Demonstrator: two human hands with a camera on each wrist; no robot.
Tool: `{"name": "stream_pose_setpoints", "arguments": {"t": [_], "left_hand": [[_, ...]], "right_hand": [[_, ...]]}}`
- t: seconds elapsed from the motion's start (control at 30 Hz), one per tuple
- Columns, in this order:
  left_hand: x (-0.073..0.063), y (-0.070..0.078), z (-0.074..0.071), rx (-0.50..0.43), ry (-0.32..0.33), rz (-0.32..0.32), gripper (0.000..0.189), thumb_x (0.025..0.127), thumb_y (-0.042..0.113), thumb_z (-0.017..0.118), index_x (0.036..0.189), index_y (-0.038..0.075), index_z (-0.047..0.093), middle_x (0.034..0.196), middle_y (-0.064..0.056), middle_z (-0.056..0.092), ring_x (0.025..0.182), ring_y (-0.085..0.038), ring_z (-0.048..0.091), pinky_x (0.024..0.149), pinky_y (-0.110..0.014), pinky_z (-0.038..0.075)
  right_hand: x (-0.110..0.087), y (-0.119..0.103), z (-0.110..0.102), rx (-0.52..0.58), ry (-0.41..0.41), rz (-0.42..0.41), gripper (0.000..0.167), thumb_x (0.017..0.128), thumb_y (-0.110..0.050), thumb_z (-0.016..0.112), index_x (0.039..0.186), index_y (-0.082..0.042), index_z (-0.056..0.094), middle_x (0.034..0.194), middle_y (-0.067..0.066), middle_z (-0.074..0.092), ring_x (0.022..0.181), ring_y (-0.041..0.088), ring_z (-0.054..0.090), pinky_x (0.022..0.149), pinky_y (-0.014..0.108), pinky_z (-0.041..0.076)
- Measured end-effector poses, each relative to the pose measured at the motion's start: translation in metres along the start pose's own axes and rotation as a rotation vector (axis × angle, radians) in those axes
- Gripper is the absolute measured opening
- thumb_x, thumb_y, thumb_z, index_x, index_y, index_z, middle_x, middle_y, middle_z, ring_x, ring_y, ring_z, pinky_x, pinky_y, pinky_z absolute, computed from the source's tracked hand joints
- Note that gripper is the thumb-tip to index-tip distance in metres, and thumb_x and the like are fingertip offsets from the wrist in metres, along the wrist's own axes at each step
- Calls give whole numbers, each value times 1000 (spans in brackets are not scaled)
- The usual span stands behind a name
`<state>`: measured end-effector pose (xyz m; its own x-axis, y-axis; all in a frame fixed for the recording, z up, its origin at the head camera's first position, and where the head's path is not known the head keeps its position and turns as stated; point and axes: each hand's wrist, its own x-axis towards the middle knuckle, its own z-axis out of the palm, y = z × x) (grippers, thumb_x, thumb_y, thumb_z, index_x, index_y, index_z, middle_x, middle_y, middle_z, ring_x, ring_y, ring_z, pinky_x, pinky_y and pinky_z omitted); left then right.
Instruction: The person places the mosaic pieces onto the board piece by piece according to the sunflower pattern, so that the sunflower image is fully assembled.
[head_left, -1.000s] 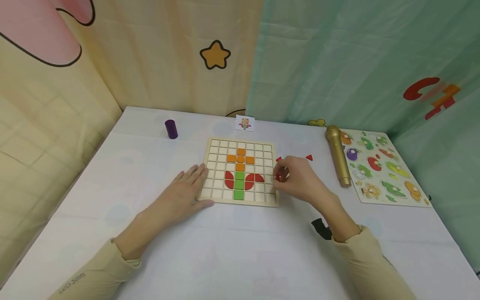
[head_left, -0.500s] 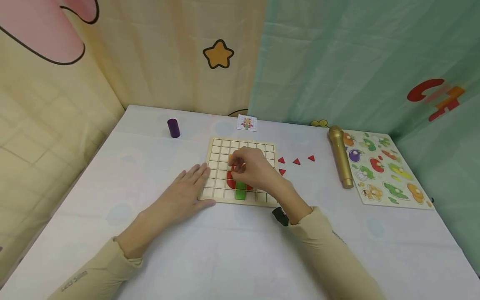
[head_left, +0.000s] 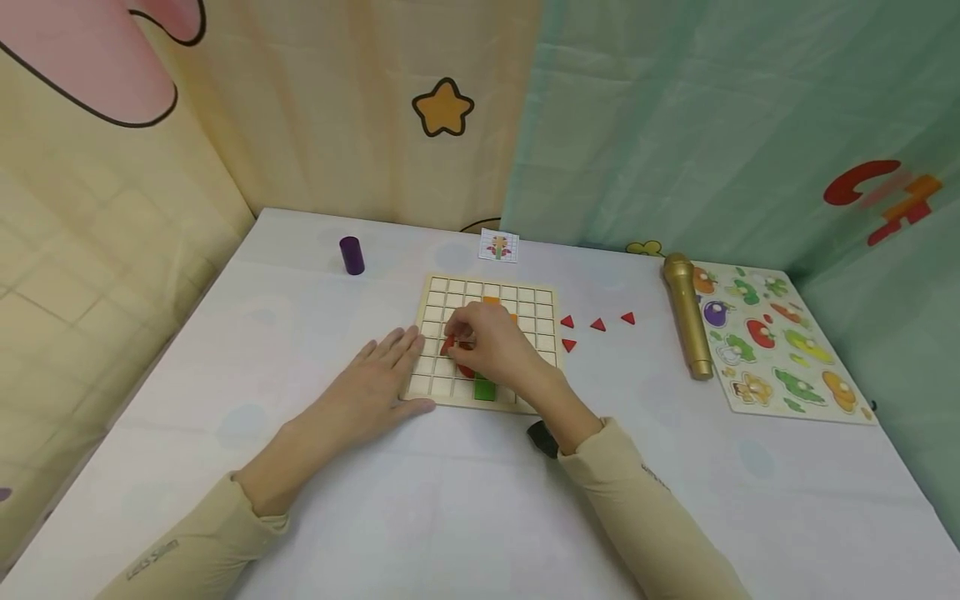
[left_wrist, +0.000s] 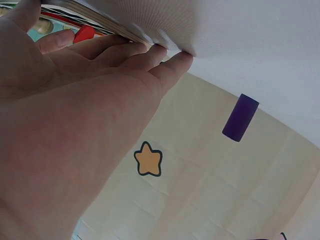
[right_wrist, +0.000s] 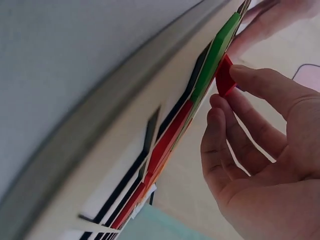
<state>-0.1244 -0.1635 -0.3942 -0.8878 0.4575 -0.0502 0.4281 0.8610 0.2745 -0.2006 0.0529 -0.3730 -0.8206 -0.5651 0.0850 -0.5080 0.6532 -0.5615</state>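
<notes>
A wooden grid board (head_left: 542, 295) lies on the table with orange, red and green pieces set in it. My right hand (head_left: 495, 346) is over the board's middle and pinches a small red triangular piece (right_wrist: 226, 77) between thumb and fingers, its edge close to the board. Under this hand, part of a red curved piece (head_left: 465, 371) and a green square (head_left: 484, 389) show; much of the pattern is hidden. My left hand (head_left: 367, 379) lies with straight fingers along the board's left edge, fingertips (left_wrist: 184, 59) on the white tabletop in the left wrist view.
Several loose red triangles (head_left: 597, 325) lie right of the board. Behind it is a small pattern card (head_left: 498, 247). A purple cylinder (head_left: 352, 256) stands at back left. At right lie a gold microphone (head_left: 687, 317) and a vegetable puzzle board (head_left: 825, 413). Curtains close off the back.
My right hand has moved left from the loose triangles to over the board, bringing a red triangular piece. The left hand keeps its place; the head view has shifted slightly.
</notes>
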Motion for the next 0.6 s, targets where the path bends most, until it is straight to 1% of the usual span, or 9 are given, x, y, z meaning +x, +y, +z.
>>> {"name": "stream_pose_setpoints", "arguments": {"t": [0.07, 0.17, 0.33, 0.43, 0.6], "left_hand": [[0, 0, 0, -2, -1, -4, 93, 102, 53, 63, 164, -4, 26, 174, -21, 22, 161, -42, 21, 129, -63, 22], [-1, 0, 0, -5, -1, -9, 93, 102, 53, 64, 164, -4, 26, 173, -21, 23, 161, -42, 22, 129, -63, 22], [-1, 1, -1, -3, 1, -5, 93, 102, 54, 64, 164, -4, 26, 173, -21, 23, 161, -42, 22, 129, -63, 22], [-1, 1, 0, -1, -3, -5, 93, 102, 54, 63, 165, -4, 25, 174, -20, 22, 161, -41, 21, 129, -62, 22], [-1, 2, -1, 6, -7, -9, 93, 102, 55, 62, 165, -3, 25, 174, -20, 22, 162, -41, 21, 129, -62, 21]], "right_hand": [[-1, -1, 0, -26, 0, 13, 17, 90, -11, 83, 106, -7, 78, 101, 2, 75, 93, 18, 67, 85, 30, 59], [-2, -2, 1, -35, -7, 33, 19, 89, -13, 85, 106, -8, 78, 101, 2, 75, 96, 17, 66, 88, 32, 59], [-4, -2, 0, -52, -13, 59, 22, 90, -18, 86, 108, -9, 78, 103, 1, 77, 99, 16, 67, 91, 31, 59], [-7, -1, -1, -63, -9, 62, 23, 90, -19, 86, 109, -10, 78, 104, 0, 78, 98, 15, 67, 91, 31, 59], [-9, -1, -3, -82, -2, 46, 17, 91, -16, 84, 106, -10, 78, 101, -2, 79, 94, 16, 66, 88, 31, 58]]}}
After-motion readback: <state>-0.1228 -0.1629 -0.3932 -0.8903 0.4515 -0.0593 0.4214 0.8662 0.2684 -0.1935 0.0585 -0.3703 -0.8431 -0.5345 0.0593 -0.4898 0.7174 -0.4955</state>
